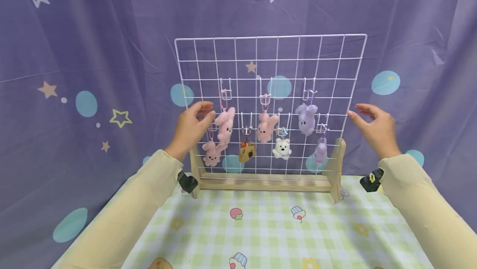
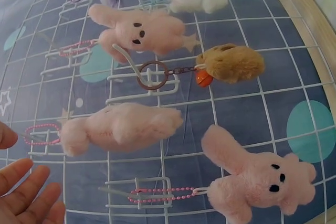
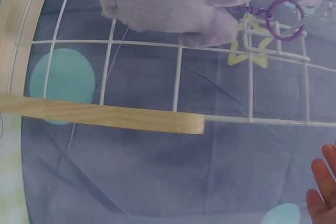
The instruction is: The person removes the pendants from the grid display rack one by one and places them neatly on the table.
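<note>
A white wire grid (image 1: 271, 36) stands upright in a wooden base (image 1: 264, 185). Plush keychains hang from its hooks: three pink rabbits, one pink rabbit (image 1: 266, 129) near the middle, a brown plush animal (image 1: 246, 152) with an orange ball, a white bear (image 1: 283, 149) and two purple ones, the upper purple plush (image 1: 307, 119) being larger in view. My left hand (image 1: 191, 126) is at the grid's left edge, fingers relaxed, beside the upper-left pink rabbit (image 2: 121, 127). At the right edge, my right hand (image 1: 376, 130) holds nothing, its fingers apart from the thumb.
A green checked tablecloth (image 1: 268, 227) with printed cupcakes covers the table under the base. Close behind the grid hangs a purple curtain (image 1: 134, 32) with stars and blue ovals. The base's right wooden post (image 3: 121, 116) rises beside the grid's lower right edge.
</note>
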`<state>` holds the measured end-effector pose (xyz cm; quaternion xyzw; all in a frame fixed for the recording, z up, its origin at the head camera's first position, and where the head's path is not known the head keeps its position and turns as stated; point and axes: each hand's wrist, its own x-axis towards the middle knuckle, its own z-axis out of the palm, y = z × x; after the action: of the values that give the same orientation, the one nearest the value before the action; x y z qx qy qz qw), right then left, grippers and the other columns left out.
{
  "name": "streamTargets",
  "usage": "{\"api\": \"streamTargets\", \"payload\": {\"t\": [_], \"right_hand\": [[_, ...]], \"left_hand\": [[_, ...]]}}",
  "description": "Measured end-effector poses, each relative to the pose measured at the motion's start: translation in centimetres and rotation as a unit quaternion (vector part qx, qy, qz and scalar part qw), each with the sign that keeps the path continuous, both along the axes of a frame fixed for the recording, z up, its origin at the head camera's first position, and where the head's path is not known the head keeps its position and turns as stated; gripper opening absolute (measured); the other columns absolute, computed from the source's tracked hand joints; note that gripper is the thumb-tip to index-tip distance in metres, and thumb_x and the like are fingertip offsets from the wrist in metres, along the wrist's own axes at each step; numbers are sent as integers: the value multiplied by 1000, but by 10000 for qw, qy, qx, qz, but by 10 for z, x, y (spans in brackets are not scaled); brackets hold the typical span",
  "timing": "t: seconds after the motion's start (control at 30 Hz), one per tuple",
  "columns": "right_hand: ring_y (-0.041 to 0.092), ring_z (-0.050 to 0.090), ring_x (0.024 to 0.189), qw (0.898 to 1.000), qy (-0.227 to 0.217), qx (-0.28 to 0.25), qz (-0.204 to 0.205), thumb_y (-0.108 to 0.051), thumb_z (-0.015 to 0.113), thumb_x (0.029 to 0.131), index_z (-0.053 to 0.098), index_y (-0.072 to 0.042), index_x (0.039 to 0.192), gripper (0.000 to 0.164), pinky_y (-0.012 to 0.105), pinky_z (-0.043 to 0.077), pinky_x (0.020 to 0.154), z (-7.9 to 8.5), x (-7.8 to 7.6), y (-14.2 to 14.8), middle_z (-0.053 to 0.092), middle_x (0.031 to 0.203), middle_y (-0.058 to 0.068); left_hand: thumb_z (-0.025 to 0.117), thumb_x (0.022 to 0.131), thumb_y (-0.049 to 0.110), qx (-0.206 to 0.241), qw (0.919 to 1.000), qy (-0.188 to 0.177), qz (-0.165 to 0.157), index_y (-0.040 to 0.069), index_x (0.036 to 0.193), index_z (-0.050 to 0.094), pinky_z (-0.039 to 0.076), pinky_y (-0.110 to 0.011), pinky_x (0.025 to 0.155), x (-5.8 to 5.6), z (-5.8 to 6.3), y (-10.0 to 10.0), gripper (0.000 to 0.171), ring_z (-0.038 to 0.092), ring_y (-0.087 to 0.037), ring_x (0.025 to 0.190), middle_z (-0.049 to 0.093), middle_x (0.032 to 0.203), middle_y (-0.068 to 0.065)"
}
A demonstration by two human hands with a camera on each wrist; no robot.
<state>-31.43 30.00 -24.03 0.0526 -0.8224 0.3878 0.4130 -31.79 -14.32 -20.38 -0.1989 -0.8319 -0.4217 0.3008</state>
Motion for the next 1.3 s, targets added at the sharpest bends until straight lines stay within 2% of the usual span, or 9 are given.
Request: {"api": "streamTargets", "payload": {"t": [0.13, 0.23, 0.3, 0.47, 0.63, 0.93, 1.1, 1.2, 1.3], "right_hand": [[-20, 50, 79, 9987, -65, -471, 160, -29, 69, 86, 62, 5, 116, 46, 4, 42, 74, -5, -8, -3, 71, 97, -2], [-18, 53, 74, 9953, -117, -934, 219, -27, 70, 86, 63, 7, 115, 45, 3, 43, 68, -9, -14, -8, 61, 80, -27], [-16, 54, 72, 9926, -91, -1202, 161, -27, 70, 85, 64, 6, 113, 44, 4, 43, 67, -10, -18, -12, 54, 73, -34], [-14, 53, 69, 9860, 38, -1659, -153, -26, 71, 84, 66, 4, 110, 40, 5, 43, 65, -10, -27, -23, 52, 69, -32], [-12, 52, 66, 9764, 217, -2097, -470, -23, 70, 84, 68, 4, 107, 36, 6, 43, 64, -9, -32, -29, 50, 66, -30], [-10, 52, 61, 9539, 453, -2898, -644, -16, 72, 82, 69, 5, 101, 28, 8, 43, 64, -8, -36, -37, 51, 60, -29], [-8, 51, 58, 9440, 626, -3153, -742, -13, 72, 81, 67, -11, 83, 5, 9, 43, 62, -9, -38, -40, 51, 58, -27], [-8, 50, 59, 9411, 622, -3236, -762, -13, 73, 81, 63, -19, 76, 12, 9, 43, 62, -10, -40, -42, 51, 59, -26], [-7, 50, 58, 9373, 606, -3341, -785, -12, 73, 81, 62, -19, 76, 14, 9, 43, 62, -10, -42, -45, 51, 59, -25]], "left_hand": [[59, 91, 18, 227, 9996, 48, 173, 5, 119, 60, 49, -35, 88, -5, 0, 2, 31, 59, -22, 105, 64, 117, -11], [60, 91, 18, 327, 9991, 7, 265, 5, 119, 60, 50, -34, 88, -10, 2, 4, 31, 60, -23, 103, 64, 117, -10], [60, 91, 18, 363, 9989, -60, 298, 5, 120, 60, 50, -34, 88, -12, 2, 5, 32, 60, -23, 102, 64, 117, -11], [60, 91, 17, 458, 9982, -216, 313, 3, 120, 60, 49, -35, 88, -16, 4, 8, 33, 60, -25, 102, 64, 117, -12], [61, 90, 19, 610, 9974, -91, 369, 3, 119, 61, 49, -35, 89, -24, 4, 10, 33, 62, -23, 103, 65, 116, -11], [61, 91, 15, 866, 9959, -83, 236, 1, 118, 62, 49, -34, 89, -31, 6, 17, 31, 62, -24, 102, 65, 115, -13], [61, 91, 14, 1178, 9928, -223, 29, 1, 118, 62, 51, -31, 86, -33, 6, 22, 30, 62, -23, 98, 66, 113, -13], [62, 91, 15, 1251, 9918, -278, -21, 3, 117, 63, 52, -29, 82, -34, 6, 24, 28, 62, -21, 96, 66, 110, -12], [62, 91, 17, 1221, 9922, -261, 9, 4, 115, 64, 52, -26, 78, -33, 8, 25, 27, 62, -19, 93, 67, 107, -10]]}}
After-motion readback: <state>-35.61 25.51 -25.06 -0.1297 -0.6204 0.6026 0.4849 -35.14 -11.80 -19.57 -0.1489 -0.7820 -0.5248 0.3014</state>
